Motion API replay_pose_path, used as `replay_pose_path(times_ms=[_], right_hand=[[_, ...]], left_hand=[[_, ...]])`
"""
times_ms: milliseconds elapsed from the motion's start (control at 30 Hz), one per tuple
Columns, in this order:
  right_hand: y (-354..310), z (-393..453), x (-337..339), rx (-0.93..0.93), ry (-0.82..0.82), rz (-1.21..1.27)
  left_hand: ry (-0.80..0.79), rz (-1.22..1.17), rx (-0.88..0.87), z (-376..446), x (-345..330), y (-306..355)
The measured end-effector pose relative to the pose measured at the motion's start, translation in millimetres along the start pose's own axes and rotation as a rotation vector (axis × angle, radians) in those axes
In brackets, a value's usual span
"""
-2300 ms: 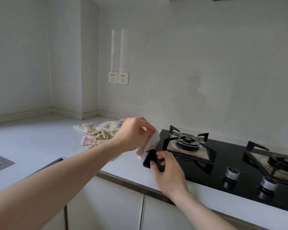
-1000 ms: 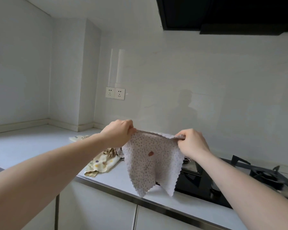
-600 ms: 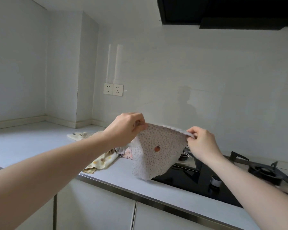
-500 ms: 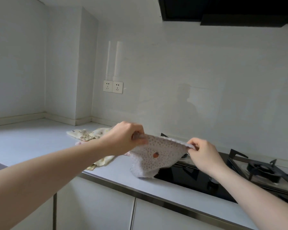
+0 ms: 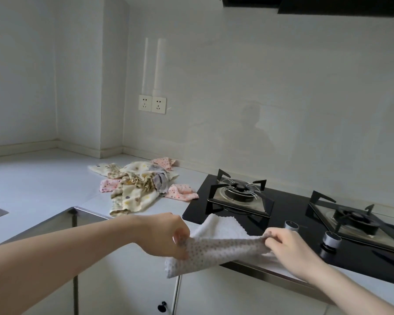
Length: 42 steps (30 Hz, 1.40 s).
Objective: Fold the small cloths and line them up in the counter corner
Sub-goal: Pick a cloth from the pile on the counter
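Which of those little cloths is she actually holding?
The white dotted cloth, stretched between both hands; the pink and yellow ones lie heaped on the counter.

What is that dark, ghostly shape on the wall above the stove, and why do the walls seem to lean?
Head view: the glossy wall dimly reflects the person, a soft silhouette; pale vertical glare streaks sit above the sockets; the wide-angle lens tilts the wall edges; light is dim and even.
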State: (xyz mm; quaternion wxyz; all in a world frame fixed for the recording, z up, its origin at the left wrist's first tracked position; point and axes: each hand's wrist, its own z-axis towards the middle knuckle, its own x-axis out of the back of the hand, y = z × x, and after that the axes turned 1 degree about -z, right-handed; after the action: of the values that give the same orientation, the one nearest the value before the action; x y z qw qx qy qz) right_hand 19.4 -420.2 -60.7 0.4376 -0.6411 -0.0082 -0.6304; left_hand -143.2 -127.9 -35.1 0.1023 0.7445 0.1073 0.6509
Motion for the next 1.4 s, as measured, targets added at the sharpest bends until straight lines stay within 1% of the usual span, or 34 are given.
replay_pose_path(times_ms=[33,100,233,333,400,467,533,600,667,767,833,900,1000,1067,1133,1167,1200,1267,1400], right_hand=[[-0.5,3.5,2.3,-0.015,0.031,0.009],[-6.6,12.3,10.3,-0.039,0.091,0.019],[-23.1,39.7,26.5,-0.097,0.238,0.082],[-35.8,67.6,36.9,-0.179,0.334,0.180],[-45.7,85.1,44.9,-0.205,0.360,0.320],[-54.6,98.1,53.3,-0.220,0.398,0.452],[-59.9,107.3,61.1,-0.201,0.476,0.433],[-62.2,111.0,67.6,-0.185,0.562,0.381],[-66.5,105.8,72.5,-0.165,0.600,0.371],[-66.3,82.4,70.0,-0.089,0.630,0.333],[-55.2,59.8,57.9,-0.031,0.597,0.270],[-39.7,35.8,40.1,-0.023,0.510,0.232],[-12.5,14.3,13.9,-0.032,0.385,0.214],[2.9,7.1,0.1,-0.037,0.310,0.198],[12.4,3.6,-9.9,-0.040,0.243,0.163],[15.5,3.9,-13.0,-0.047,0.229,0.152],[16.5,5.3,-14.6,-0.052,0.227,0.149],[14.5,11.1,-16.2,-0.067,0.239,0.151],[7.5,28.2,-18.2,-0.079,0.289,0.171]], left_hand=[[0.026,-0.033,0.007,3.7,4.0,-2.7],[0.137,-0.141,0.027,11.5,18.3,-6.0],[0.463,-0.365,0.102,32.9,56.2,-1.0],[0.671,-0.415,0.205,50.5,84.3,4.4],[0.747,-0.505,0.240,57.6,103.5,9.3],[0.785,-0.660,0.208,62.1,119.2,17.2],[0.850,-0.723,0.158,67.9,129.7,25.1],[0.936,-0.678,0.108,69.5,135.8,32.4],[0.967,-0.663,0.063,66.3,137.7,36.3],[0.972,-0.591,0.025,51.6,123.6,37.9],[0.919,-0.501,0.036,41.6,101.8,34.9],[0.743,-0.459,0.037,30.2,72.3,29.0],[0.440,-0.274,0.031,17.0,31.9,13.6],[0.300,-0.179,0.045,8.7,14.4,5.1],[0.188,-0.157,0.046,5.6,5.0,-2.2],[0.157,-0.159,0.050,5.6,2.0,-6.1],[0.144,-0.159,0.055,6.7,0.6,-9.7],[0.176,-0.134,0.057,11.9,1.0,-15.5],[0.335,-0.124,0.078,29.5,4.5,-13.2]])
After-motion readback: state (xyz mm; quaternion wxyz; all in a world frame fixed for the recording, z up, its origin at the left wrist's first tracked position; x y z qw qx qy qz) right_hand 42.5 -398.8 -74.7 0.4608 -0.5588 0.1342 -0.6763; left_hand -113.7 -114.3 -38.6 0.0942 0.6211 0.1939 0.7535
